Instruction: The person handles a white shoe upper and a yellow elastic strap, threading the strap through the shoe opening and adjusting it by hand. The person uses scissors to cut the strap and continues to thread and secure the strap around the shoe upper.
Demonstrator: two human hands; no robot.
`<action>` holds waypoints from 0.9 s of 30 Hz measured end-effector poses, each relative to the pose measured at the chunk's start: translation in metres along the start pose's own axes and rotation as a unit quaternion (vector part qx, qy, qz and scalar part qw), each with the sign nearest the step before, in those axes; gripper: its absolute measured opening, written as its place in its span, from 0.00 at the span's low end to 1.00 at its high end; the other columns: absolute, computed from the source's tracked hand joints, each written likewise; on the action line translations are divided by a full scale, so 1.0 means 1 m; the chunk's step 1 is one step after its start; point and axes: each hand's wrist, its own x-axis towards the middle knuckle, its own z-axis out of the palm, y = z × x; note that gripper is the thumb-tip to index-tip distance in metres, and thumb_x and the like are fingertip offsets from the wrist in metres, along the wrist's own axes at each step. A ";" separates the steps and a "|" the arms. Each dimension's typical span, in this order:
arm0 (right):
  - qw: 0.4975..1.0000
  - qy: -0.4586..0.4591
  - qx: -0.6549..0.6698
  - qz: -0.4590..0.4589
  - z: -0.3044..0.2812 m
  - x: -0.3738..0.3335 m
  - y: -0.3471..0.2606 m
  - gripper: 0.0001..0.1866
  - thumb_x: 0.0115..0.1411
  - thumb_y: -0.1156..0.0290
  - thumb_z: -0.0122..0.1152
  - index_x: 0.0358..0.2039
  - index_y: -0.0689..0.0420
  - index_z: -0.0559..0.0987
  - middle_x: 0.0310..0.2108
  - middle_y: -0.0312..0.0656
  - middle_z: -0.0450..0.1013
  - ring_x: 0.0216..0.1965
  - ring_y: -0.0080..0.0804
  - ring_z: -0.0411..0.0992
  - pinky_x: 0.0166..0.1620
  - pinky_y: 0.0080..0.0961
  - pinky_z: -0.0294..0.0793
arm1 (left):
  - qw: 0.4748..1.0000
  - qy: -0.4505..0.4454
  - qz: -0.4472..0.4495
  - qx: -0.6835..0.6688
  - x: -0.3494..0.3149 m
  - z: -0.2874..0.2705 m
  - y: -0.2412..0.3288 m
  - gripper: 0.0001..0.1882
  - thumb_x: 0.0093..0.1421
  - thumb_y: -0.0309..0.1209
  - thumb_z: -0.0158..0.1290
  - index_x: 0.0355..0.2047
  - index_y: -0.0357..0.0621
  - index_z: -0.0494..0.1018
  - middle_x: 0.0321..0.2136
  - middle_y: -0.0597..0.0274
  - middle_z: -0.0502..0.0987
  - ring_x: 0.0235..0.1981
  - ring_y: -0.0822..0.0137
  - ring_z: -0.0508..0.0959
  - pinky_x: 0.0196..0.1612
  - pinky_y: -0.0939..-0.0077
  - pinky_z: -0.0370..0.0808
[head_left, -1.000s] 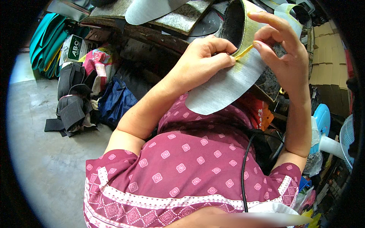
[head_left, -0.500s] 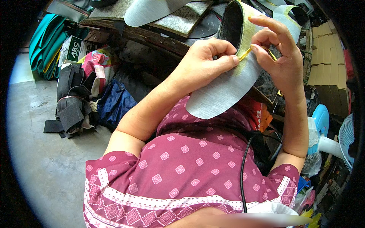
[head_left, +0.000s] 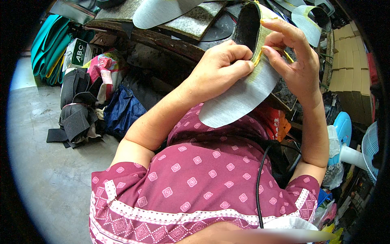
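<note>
A light grey, brushed-looking shoe piece [head_left: 235, 103] with a rounded front hangs over my lap. At its far end is a dark-lined opening [head_left: 247, 29] whose rim is stained yellow. A narrow yellow strip [head_left: 257, 58] lies along that rim. My left hand [head_left: 222, 70] is closed, its thumb and forefinger pinching the strip against the edge. Just to the right, my right hand [head_left: 294, 55] has its thumb and forefinger drawn together around the same strip, and another fingertip touches the rim. The strip's loose end [head_left: 289, 57] shows under the right fingers.
Beyond my hands is a cluttered workbench [head_left: 162, 38] with another grey piece [head_left: 160, 14] on it. A similar piece [head_left: 306, 24] lies at the far right. Bundled dark scraps [head_left: 77, 118] and a blue bag [head_left: 124, 107] sit left. Stacked cartons [head_left: 349, 69] and a fan [head_left: 369, 150] stand right.
My right hand has shifted slightly left, its fingers closer to the rim along the strip. The left hand and the grey piece have stayed nearly still.
</note>
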 end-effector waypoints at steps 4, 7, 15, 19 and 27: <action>1.000 0.000 -0.012 -0.005 0.000 0.000 0.001 0.29 0.53 0.85 0.63 0.56 0.54 0.72 0.31 0.36 0.75 0.32 0.20 0.73 0.39 0.19 0.74 | 0.997 0.006 -0.032 -0.072 0.000 0.003 0.002 0.08 0.63 0.29 0.52 0.30 0.36 0.73 0.27 0.72 0.69 0.29 0.82 0.66 0.33 0.84 0.63; 1.000 -0.002 -0.004 -0.001 0.000 0.001 -0.001 0.29 0.53 0.85 0.62 0.56 0.54 0.72 0.31 0.36 0.75 0.31 0.20 0.73 0.38 0.18 0.74 | 0.998 -0.003 -0.047 -0.037 0.000 0.004 0.002 0.10 0.64 0.31 0.53 0.29 0.37 0.73 0.26 0.74 0.69 0.28 0.82 0.65 0.31 0.85 0.63; 0.998 -0.015 -0.025 -0.056 0.004 0.002 -0.003 0.29 0.51 0.87 0.63 0.55 0.56 0.73 0.31 0.37 0.74 0.31 0.20 0.72 0.36 0.18 0.74 | 0.998 -0.017 -0.014 -0.060 -0.001 0.003 -0.004 0.10 0.64 0.31 0.53 0.29 0.37 0.73 0.25 0.74 0.68 0.28 0.83 0.65 0.31 0.85 0.63; 0.999 -0.036 -0.011 -0.028 0.003 0.000 -0.004 0.29 0.54 0.84 0.62 0.57 0.56 0.71 0.30 0.35 0.73 0.31 0.20 0.71 0.37 0.18 0.72 | 0.998 -0.018 0.053 -0.002 0.002 0.000 -0.006 0.11 0.64 0.33 0.54 0.28 0.38 0.72 0.23 0.72 0.67 0.27 0.79 0.66 0.32 0.82 0.64; 0.983 -0.096 0.111 0.106 0.001 0.002 -0.003 0.27 0.61 0.78 0.58 0.61 0.55 0.68 0.31 0.33 0.70 0.33 0.20 0.68 0.41 0.18 0.69 | 0.994 0.005 -0.014 0.106 0.004 -0.005 0.007 0.16 0.63 0.36 0.54 0.22 0.37 0.70 0.18 0.66 0.64 0.24 0.72 0.65 0.28 0.71 0.63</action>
